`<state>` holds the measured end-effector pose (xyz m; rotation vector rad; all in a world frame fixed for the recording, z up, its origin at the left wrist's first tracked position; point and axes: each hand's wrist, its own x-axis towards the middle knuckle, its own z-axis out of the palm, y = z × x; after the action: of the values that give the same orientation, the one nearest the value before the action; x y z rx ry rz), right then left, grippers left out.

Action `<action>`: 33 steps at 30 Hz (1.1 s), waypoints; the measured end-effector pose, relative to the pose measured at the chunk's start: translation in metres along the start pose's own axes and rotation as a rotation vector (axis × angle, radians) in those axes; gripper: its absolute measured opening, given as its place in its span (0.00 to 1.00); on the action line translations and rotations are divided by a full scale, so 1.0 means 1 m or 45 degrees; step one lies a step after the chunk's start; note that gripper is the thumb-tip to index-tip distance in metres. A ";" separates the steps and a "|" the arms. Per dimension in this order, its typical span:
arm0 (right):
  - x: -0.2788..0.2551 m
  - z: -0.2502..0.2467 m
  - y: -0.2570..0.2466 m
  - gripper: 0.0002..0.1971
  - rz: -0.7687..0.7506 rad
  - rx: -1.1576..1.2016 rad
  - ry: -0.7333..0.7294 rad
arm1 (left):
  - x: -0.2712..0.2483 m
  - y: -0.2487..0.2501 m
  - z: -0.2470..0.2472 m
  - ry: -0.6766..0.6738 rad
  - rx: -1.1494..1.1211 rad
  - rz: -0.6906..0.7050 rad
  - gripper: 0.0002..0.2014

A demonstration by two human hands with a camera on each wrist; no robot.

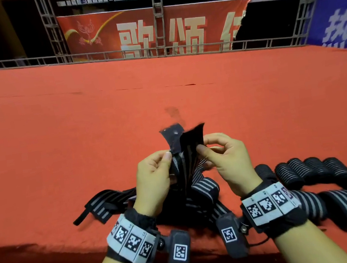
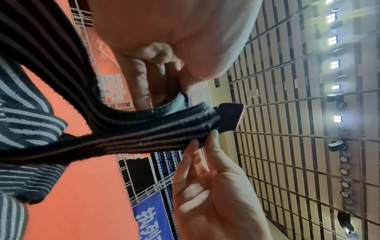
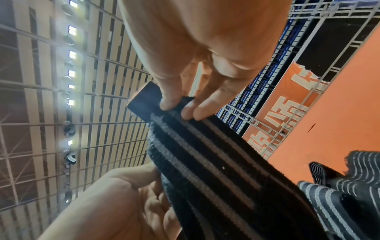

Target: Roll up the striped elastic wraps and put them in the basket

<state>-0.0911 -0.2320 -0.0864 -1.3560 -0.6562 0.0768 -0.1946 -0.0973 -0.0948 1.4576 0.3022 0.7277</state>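
Head view shows us both hands raised over the red cloth (image 1: pixel 121 116), sharing one striped wrap (image 1: pixel 186 158) by its upper end. Our left hand (image 1: pixel 154 178) pinches the wrap's left edge between thumb and curled fingers; our right hand (image 1: pixel 227 157) pinches the right edge the same way, thumb tip against the fabric. The wrap stands roughly upright between them, its plain black tab (image 1: pixel 172 135) sticking up above the fingers and its striped length hanging down to a loose pile (image 1: pixel 203 191) of unrolled wraps lying on the cloth just beneath our wrists. One loose wrap (image 1: pixel 102 202) trails out of the pile to the left.

To the right of the pile we see a row of rolls (image 1: pixel 314 169) lying side by side on the cloth, near our right wrist, with more striped fabric in front of them. We cannot see a basket.

Left wrist view shows the wrap (image 2: pixel 144 134) stretched across the frame, the left fingers (image 2: pixel 141 78) curled onto its upper edge and the right hand (image 2: pixel 213 186) reaching up from below, its fingertips pressed together on the lower edge just beside the black tab (image 2: pixel 228 118).

Right wrist view shows the right thumb and forefinger closed on the wrap (image 3: pixel 205 154) just where the stripes meet the tab (image 3: pixel 144 99), while the left hand (image 3: pixel 115 203) holds it lower down.

Banners (image 1: pixel 143 33) and metal truss stand behind the cloth.
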 end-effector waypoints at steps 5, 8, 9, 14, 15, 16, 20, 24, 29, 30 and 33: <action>0.000 0.000 -0.003 0.04 0.039 0.006 -0.016 | -0.005 0.001 0.004 -0.047 0.001 0.045 0.11; 0.000 0.001 -0.001 0.04 0.083 0.014 -0.008 | -0.008 0.003 0.006 -0.088 -0.046 0.002 0.10; 0.000 0.002 -0.001 0.05 0.087 0.010 -0.002 | -0.008 0.004 0.006 -0.100 -0.059 -0.014 0.10; -0.002 0.006 0.006 0.03 0.058 -0.009 0.067 | -0.010 0.006 0.007 -0.113 -0.083 -0.030 0.07; -0.003 0.007 0.006 0.04 0.050 -0.014 0.074 | -0.010 0.006 0.008 -0.106 -0.032 0.014 0.07; -0.005 0.009 0.007 0.05 0.050 -0.020 0.077 | -0.011 0.005 0.009 -0.089 0.021 0.062 0.06; -0.008 0.010 0.001 0.09 0.075 -0.007 0.034 | -0.011 0.001 0.009 -0.045 0.124 0.191 0.05; -0.007 0.009 -0.008 0.24 0.087 0.023 -0.016 | -0.010 -0.010 0.003 -0.024 0.309 0.275 0.05; -0.005 0.008 -0.015 0.21 0.132 0.209 -0.236 | -0.014 -0.009 0.006 -0.033 0.355 0.335 0.07; -0.005 0.008 -0.015 0.17 0.125 0.227 -0.226 | -0.015 -0.008 0.007 -0.031 0.366 0.340 0.08; -0.003 0.008 -0.019 0.08 0.117 0.305 -0.119 | -0.015 -0.008 0.007 -0.041 0.410 0.352 0.09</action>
<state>-0.1037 -0.2309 -0.0700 -1.1557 -0.6413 0.2858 -0.1994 -0.1111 -0.1053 1.8386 0.2007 0.9065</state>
